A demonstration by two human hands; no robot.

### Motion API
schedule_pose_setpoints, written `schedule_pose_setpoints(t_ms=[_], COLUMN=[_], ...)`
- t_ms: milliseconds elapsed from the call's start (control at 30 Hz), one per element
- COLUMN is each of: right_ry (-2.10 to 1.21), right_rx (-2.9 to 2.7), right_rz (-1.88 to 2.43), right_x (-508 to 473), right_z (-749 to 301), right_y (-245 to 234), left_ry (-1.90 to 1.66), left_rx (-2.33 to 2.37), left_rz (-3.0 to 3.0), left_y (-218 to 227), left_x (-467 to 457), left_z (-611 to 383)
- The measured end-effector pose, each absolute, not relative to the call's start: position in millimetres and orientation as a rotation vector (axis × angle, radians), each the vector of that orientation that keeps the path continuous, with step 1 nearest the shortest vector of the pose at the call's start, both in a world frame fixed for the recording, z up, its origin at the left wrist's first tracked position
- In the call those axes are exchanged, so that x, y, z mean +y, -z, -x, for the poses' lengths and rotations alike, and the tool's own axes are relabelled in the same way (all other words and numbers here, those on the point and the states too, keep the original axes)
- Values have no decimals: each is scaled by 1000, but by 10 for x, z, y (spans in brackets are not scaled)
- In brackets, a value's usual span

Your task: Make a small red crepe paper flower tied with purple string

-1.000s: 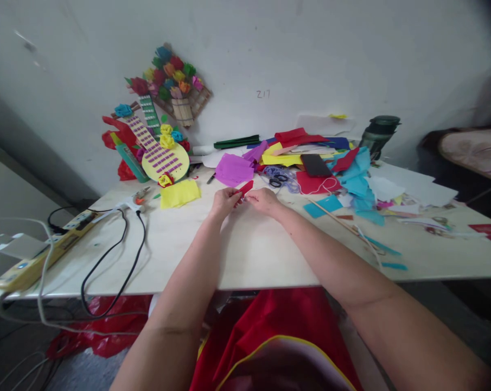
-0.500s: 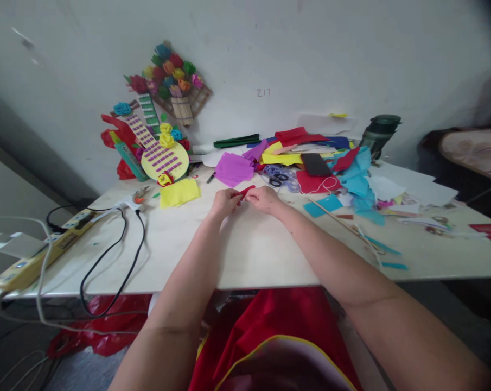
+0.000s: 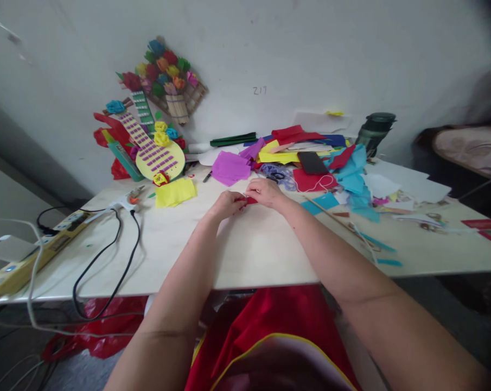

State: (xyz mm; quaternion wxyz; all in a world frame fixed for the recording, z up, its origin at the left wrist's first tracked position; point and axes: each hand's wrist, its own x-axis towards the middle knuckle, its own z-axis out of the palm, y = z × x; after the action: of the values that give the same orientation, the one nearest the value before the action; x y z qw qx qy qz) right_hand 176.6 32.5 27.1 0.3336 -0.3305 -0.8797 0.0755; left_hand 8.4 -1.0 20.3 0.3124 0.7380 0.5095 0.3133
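Over the middle of the white table, both hands pinch a small strip of red crepe paper (image 3: 251, 200). My left hand (image 3: 228, 205) is closed on its left end, and my right hand (image 3: 265, 193) grips it from above on the right. Fingers hide most of the paper. Just behind the right hand lie scissors (image 3: 276, 177) in a tangle of clear plastic (image 3: 286, 179). A purple paper sheet (image 3: 230, 168) rests beyond the hands, and a yellow sheet (image 3: 175, 193) is to the left.
A glue gun (image 3: 125, 202) and power strip (image 3: 42, 252) with cables occupy the left side. Behind stand a guitar-shaped craft (image 3: 159, 160) and a green glue bottle (image 3: 125, 157). Rightward are a phone (image 3: 312, 162), blue paper (image 3: 353, 176), a stick (image 3: 330, 215) and a dark bottle (image 3: 374, 134).
My right hand has shifted its grip over the red paper, covering more of it, and the hands are closer together. The view has moved slightly right.
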Motion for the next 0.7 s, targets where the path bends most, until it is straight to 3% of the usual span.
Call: schedule_pose_setpoints(t_ms=[500, 700], right_ry=[-347, -966], right_rx=[-2243, -2135], right_rz=[806, 977], right_x=[384, 373], right_z=[-1802, -1927], right_y=[-249, -285], left_ry=[-637, -550], left_rx=[1095, 982], left_rz=[-1972, -1925], left_y=[-275, -286], left_x=[-75, -118], left_z=[-83, -124])
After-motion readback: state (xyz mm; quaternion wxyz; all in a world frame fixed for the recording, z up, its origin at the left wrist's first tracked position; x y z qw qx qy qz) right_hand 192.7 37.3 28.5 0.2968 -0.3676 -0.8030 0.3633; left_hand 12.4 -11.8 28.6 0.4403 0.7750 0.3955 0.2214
